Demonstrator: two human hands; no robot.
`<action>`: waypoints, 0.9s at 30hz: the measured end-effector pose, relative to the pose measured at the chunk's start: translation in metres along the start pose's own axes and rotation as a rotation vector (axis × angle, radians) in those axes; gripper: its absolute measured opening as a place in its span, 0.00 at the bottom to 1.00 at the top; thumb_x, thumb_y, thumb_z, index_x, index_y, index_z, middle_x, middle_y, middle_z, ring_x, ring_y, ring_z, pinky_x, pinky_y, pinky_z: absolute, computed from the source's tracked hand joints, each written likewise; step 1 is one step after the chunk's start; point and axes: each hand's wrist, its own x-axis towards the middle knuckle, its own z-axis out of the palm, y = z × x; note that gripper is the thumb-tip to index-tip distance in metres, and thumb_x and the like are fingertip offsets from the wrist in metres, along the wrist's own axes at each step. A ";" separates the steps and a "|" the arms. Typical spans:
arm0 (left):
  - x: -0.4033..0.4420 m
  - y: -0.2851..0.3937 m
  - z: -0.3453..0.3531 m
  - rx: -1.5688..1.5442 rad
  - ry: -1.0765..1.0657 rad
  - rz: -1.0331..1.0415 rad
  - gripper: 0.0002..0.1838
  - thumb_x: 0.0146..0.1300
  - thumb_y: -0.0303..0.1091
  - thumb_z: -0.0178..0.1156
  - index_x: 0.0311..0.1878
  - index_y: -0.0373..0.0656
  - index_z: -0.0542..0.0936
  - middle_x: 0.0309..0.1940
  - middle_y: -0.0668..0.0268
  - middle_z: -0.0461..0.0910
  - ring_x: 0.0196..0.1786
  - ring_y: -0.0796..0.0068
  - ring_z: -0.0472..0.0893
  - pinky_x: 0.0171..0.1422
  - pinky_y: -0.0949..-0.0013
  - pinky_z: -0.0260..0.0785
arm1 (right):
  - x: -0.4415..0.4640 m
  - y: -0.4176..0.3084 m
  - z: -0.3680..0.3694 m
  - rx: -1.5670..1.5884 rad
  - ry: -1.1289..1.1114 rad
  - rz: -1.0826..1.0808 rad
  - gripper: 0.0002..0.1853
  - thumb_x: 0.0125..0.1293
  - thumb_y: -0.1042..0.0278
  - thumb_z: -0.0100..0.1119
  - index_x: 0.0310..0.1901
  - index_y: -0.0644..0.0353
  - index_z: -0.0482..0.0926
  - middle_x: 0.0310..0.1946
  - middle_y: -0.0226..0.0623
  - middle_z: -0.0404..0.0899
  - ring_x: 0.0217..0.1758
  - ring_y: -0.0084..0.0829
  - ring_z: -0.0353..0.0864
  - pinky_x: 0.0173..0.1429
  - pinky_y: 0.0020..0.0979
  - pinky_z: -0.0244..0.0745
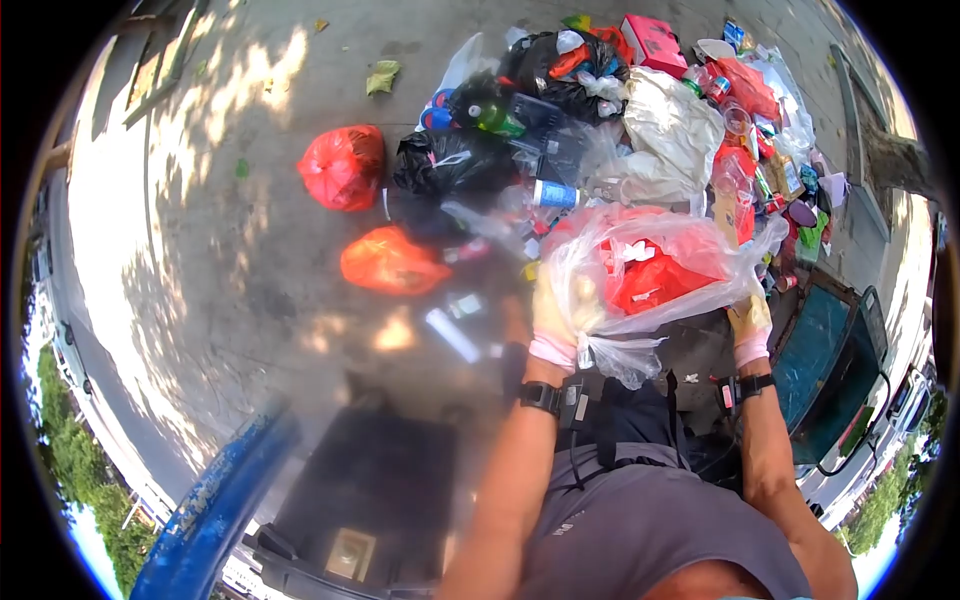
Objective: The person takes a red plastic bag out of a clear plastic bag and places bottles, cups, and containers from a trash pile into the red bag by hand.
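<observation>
Left hand: your gloved left hand (pixel 553 312) is at the near left side of the bag; its fingers look curled onto the film, though that film veils them and you cannot tell how tightly.
Right hand: your gloved right hand (pixel 748 318) has its fingers bent in on the bag's right edge, with little gap showing.
Clear plastic bag: the clear plastic bag (pixel 680 321) is between your hands, in front of your body, its mouth spread and a twisted end hanging near your left wrist.
Bag contents: a red plastic bag (pixel 652 290) and white scraps (pixel 637 250) show inside.
Heap beyond: past it lie a cream sack (pixel 672 130), a blue-and-white cup (pixel 556 194) and a green bottle (pixel 495 120).
Left pavement: a tied red bag (pixel 340 168) and an orange bag (pixel 393 260) sit apart.
Bag step: you appear to be holding the bag open two-handed.
Handling call: moving it would call for an even two-sided hold, since thin film could tear or spill.
</observation>
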 end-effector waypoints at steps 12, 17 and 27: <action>0.013 0.005 -0.014 -0.084 -0.166 -0.145 0.22 0.80 0.60 0.56 0.40 0.51 0.82 0.26 0.69 0.79 0.23 0.71 0.78 0.23 0.66 0.69 | -0.021 -0.010 0.013 0.191 -0.084 0.037 0.27 0.79 0.63 0.68 0.75 0.57 0.73 0.70 0.39 0.79 0.73 0.41 0.81 0.73 0.50 0.80; 0.017 -0.003 -0.013 0.649 -0.036 0.430 0.27 0.67 0.45 0.71 0.63 0.44 0.75 0.40 0.64 0.82 0.39 0.70 0.83 0.41 0.66 0.77 | 0.029 0.038 -0.030 -0.509 -0.289 -0.519 0.27 0.82 0.56 0.64 0.77 0.54 0.74 0.74 0.36 0.75 0.74 0.40 0.78 0.71 0.51 0.79; 0.035 0.004 -0.037 1.044 -0.108 0.622 0.39 0.51 0.33 0.79 0.68 0.41 0.77 0.51 0.58 0.85 0.49 0.59 0.88 0.54 0.57 0.84 | -0.062 -0.019 0.049 -0.008 -0.072 0.085 0.30 0.83 0.47 0.61 0.79 0.51 0.72 0.71 0.36 0.78 0.75 0.38 0.77 0.73 0.51 0.73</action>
